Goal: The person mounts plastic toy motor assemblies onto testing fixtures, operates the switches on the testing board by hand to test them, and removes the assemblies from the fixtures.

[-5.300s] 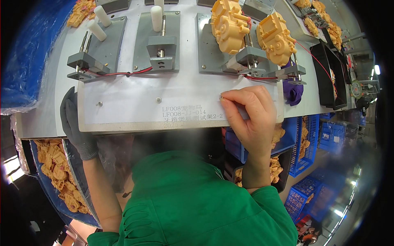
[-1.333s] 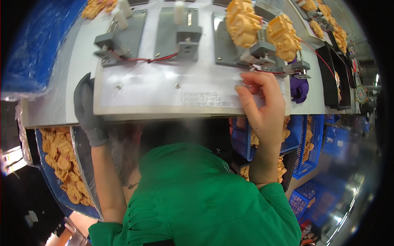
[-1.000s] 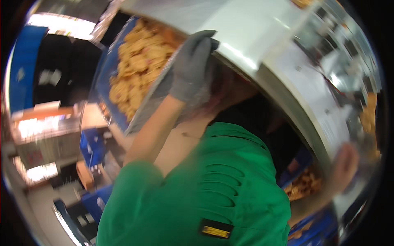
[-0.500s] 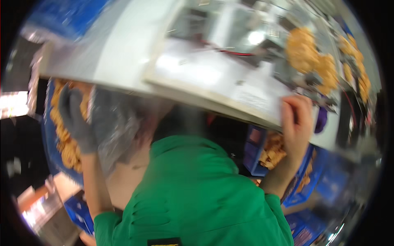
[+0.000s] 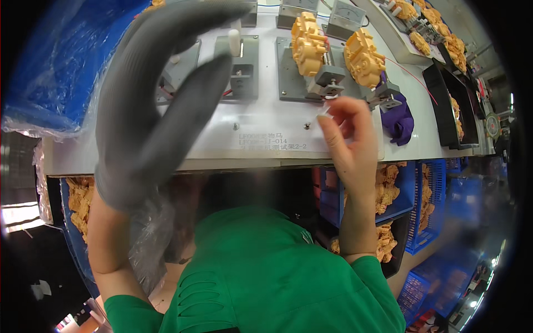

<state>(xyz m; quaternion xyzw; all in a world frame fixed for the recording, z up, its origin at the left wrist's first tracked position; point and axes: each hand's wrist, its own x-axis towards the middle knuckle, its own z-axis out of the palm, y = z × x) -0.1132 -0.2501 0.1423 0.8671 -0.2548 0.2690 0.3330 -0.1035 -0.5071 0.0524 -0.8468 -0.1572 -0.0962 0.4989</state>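
My left hand (image 5: 136,116), in a grey knit glove, is raised high above the left part of the bench, thumb and fingers apart and holding nothing. It hides part of the test fixtures behind it. My bare right hand (image 5: 355,136) is at the bench's front, thumb and forefinger pinched on a small white piece (image 5: 326,109) just in front of a metal clamp (image 5: 327,80). A yellow plastic gearbox housing (image 5: 308,44) stands upright in the fixture behind that clamp. To its right, another yellow gearbox housing (image 5: 364,57) sits in a second fixture.
Blue plastic sheeting (image 5: 61,61) covers the left side. Gauge meters (image 5: 345,19) line the back. A purple cloth (image 5: 397,119) and a black tray (image 5: 452,105) lie to the right. Below the bench, blue crates (image 5: 425,205) hold yellow parts.
My left hand has risen from the bin of yellow parts at lower left to above the bench. My right hand has moved left from the bench edge to the clamp. The view has turned.
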